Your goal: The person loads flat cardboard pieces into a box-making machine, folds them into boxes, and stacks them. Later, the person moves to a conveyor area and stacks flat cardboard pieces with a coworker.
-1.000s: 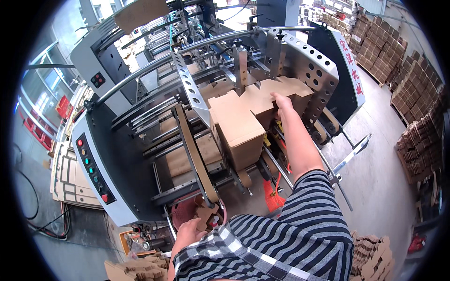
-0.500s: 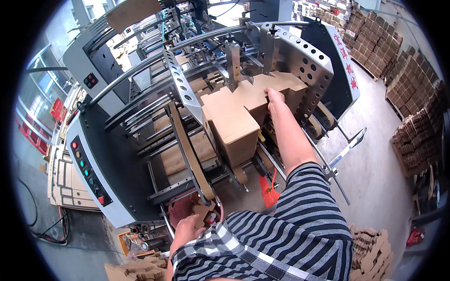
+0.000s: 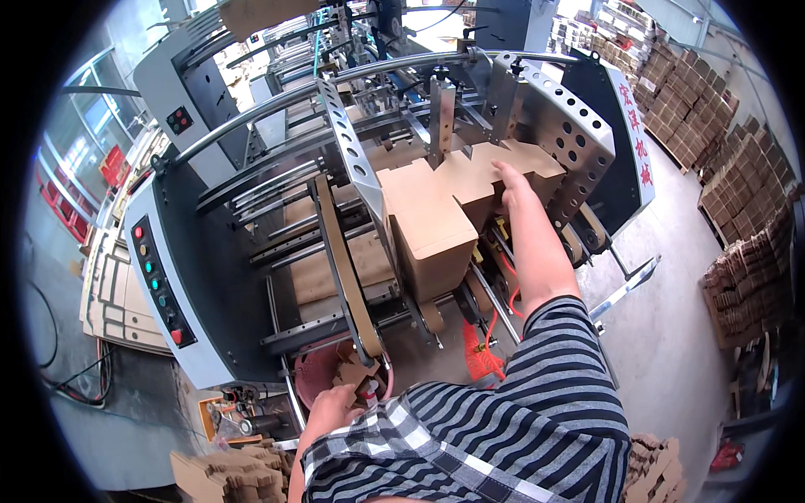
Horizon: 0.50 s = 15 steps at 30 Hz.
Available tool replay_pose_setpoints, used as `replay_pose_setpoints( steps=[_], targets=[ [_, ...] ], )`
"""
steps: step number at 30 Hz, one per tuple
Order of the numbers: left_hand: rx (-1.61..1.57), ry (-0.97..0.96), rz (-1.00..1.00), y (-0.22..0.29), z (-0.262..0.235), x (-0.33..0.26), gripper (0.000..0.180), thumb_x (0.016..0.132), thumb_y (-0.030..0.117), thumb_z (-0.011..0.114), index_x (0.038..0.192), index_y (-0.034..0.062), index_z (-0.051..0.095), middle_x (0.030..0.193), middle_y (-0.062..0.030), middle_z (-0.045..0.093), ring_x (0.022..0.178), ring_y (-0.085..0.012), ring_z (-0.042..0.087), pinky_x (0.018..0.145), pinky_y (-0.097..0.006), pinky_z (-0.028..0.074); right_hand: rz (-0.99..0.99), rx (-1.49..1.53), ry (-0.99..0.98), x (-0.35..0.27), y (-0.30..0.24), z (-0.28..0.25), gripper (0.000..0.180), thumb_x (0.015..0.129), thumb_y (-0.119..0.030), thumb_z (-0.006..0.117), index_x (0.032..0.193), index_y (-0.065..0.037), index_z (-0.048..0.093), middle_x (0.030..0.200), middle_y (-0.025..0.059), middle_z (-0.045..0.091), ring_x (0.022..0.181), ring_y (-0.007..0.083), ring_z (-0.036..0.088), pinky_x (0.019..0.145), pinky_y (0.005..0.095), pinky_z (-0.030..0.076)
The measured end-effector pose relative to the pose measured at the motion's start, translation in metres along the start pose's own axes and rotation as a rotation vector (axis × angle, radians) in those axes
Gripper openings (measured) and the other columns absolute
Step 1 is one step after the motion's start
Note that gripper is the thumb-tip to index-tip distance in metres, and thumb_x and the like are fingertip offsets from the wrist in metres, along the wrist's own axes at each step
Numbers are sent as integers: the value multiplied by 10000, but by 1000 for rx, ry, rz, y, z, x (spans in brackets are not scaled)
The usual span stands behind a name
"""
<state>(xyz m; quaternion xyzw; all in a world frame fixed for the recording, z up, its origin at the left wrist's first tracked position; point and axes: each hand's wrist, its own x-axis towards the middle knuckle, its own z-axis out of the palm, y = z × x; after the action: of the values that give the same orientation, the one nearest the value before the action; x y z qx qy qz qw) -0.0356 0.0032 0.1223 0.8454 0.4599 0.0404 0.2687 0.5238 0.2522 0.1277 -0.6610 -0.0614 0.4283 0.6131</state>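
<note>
A stack of brown folded cardboard sheets (image 3: 432, 214) stands in the outfeed of a machine, between two perforated metal side plates. At the stack's near right edge is my right hand (image 3: 513, 183), its fingertips on the top sheet and the rest of it against the front side. Some of its fingers are hidden, but it appears closed on that edge. My left hand (image 3: 335, 408) hangs low by my checked apron, above a pink basket (image 3: 312, 375) holding cardboard scraps. Its fingers are loosely stretched, with nothing seen in them.
A control panel with coloured buttons (image 3: 159, 281) lies on the machine's left side. A belt rail (image 3: 340, 277) runs beside the stack. An orange object with a coiled hose (image 3: 480, 356) sits below. Cardboard piles (image 3: 692, 109) line the right; more cardboard (image 3: 231, 476) lies at lower left.
The view has shifted slightly, so the machine appears a little further right. My right hand stays at the cardboard's edge, and my left hand stays low by the apron.
</note>
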Motion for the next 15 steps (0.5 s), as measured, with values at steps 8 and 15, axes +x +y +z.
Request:
replay_pose_setpoints(
  steps=[8,15],
  targets=[
    [14,-2,89,7,-6,22,508,668,208,778,1104,18,598,1016,-180,637,962,-362,596,864,-420,463,-195,104,123,50,-7,-31,781,756,-495,686,1361,-89,404,1381,148,440,1252,350,398,999,575,294],
    [-10,40,-15,14,-6,-5,489,661,193,782,1080,16,601,1007,-184,637,950,-377,597,849,-425,470,-32,77,-85,-108,-4,-23,870,736,-612,649,1399,-125,366,1435,142,352,1288,363,318,1037,557,227]
  ],
)
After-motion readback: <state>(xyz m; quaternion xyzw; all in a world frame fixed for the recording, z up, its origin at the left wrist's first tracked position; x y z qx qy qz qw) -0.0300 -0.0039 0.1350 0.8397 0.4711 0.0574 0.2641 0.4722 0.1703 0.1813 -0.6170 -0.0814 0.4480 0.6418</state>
